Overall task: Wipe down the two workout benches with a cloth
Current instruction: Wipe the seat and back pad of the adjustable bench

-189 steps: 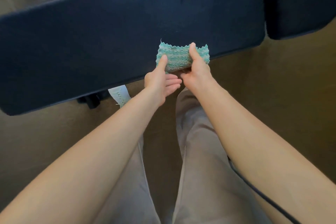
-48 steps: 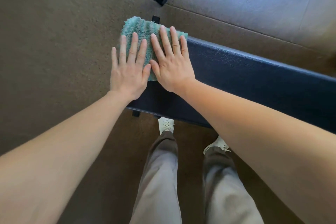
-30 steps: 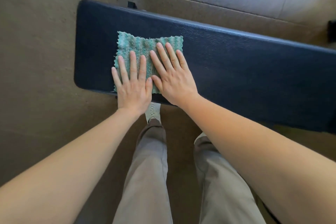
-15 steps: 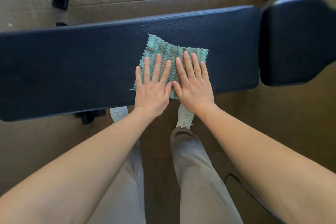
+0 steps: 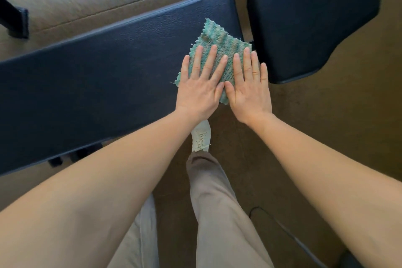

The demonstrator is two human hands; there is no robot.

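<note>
Cloth: teal, ribbed terry cloth lies flat at the right end of the long dark-blue padded bench; its right corner overhangs the gap beside the shorter dark-blue seat pad.
Risk: the cloth could slip off the right end or bunch there, probably from pressure carried past the edge.
Left hand: palm down, fingers spread, flat on the cloth; pressing, not gripping.
Right hand: palm down, fingers extended, thumbs nearly touching; outer fingers reach past the bench end.
Forearms: extended, converging toward the cloth.
</note>
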